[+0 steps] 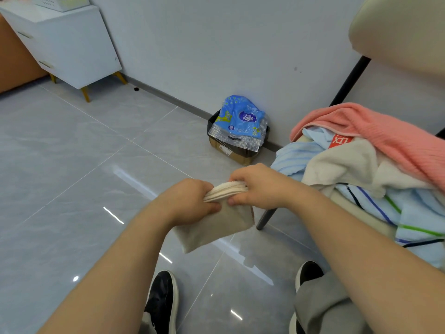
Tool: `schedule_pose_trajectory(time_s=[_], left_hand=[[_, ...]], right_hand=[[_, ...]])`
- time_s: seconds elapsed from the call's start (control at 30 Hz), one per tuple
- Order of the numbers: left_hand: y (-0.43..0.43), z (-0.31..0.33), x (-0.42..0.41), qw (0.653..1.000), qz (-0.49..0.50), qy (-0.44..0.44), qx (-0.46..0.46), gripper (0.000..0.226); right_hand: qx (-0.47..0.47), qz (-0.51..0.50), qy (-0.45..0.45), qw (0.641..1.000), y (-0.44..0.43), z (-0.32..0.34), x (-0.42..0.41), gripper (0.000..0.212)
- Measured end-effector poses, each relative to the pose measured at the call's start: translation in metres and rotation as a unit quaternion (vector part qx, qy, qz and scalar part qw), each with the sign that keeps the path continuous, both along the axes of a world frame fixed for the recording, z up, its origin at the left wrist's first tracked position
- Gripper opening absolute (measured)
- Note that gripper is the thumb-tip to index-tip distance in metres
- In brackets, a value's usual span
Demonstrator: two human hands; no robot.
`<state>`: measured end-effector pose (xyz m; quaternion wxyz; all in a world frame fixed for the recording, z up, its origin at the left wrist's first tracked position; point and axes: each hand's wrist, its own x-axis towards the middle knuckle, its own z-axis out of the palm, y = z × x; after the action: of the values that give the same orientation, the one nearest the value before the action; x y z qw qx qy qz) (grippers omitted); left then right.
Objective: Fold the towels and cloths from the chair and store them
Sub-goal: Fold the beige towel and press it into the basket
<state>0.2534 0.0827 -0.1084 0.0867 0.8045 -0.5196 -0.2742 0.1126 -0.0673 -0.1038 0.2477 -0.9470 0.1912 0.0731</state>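
Note:
A small cream cloth (216,227) hangs in the air in front of me, folded into several layers along its top edge. My left hand (190,201) and my right hand (257,186) both grip that layered edge, close together. To the right stands the chair (395,32), its seat covered by a heap of cloths: a pink towel (390,136) on top, a cream towel (342,162) with a red label, a light blue towel (296,155), and a blue striped towel (414,218) draped over the front.
A white drawer cabinet (72,44) on yellow legs stands at the far left against the wall, with a white basket (60,2) on top. A cardboard box holding a blue plastic package (240,121) sits by the wall. Glossy grey floor tiles lie below; my shoes show at the bottom.

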Motion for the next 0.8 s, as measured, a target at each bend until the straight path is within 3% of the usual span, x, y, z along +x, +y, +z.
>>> schedule_pose_trajectory(time_s=[0.13, 0.2, 0.27, 0.37, 0.47, 0.53, 0.7, 0.8], left_hand=[[0.007, 0.006, 0.013, 0.985, 0.107, 0.106, -0.085, 0.017], [0.011, 0.01, 0.016, 0.937, 0.21, 0.236, -0.15, 0.014], [0.01, 0.013, 0.015, 0.87, 0.291, 0.342, -0.204, 0.013], [0.005, 0.013, 0.013, 0.788, 0.373, 0.406, -0.275, 0.019], [0.0, 0.009, 0.012, 0.723, 0.44, 0.412, -0.338, 0.021], [-0.002, 0.006, 0.01, 0.698, 0.465, 0.394, -0.375, 0.016], [-0.005, 0.003, 0.005, 0.686, 0.486, 0.379, -0.387, 0.02], [-0.007, 0.001, 0.0, 0.677, 0.484, 0.42, -0.362, 0.027]], right_hand=[[0.161, -0.18, -0.107, 0.964, -0.005, -0.017, -0.001, 0.079], [0.248, -0.306, -0.109, 0.913, -0.002, -0.026, 0.003, 0.096], [0.373, -0.402, -0.057, 0.834, 0.003, -0.033, 0.008, 0.101], [0.564, -0.409, 0.027, 0.717, 0.016, -0.032, 0.014, 0.089], [0.656, -0.399, 0.025, 0.64, 0.027, -0.032, 0.017, 0.097], [0.687, -0.411, 0.001, 0.6, 0.035, -0.034, 0.019, 0.103], [0.721, -0.404, -0.005, 0.563, 0.051, -0.034, 0.024, 0.106], [0.726, -0.406, -0.039, 0.553, 0.051, -0.03, 0.028, 0.076]])
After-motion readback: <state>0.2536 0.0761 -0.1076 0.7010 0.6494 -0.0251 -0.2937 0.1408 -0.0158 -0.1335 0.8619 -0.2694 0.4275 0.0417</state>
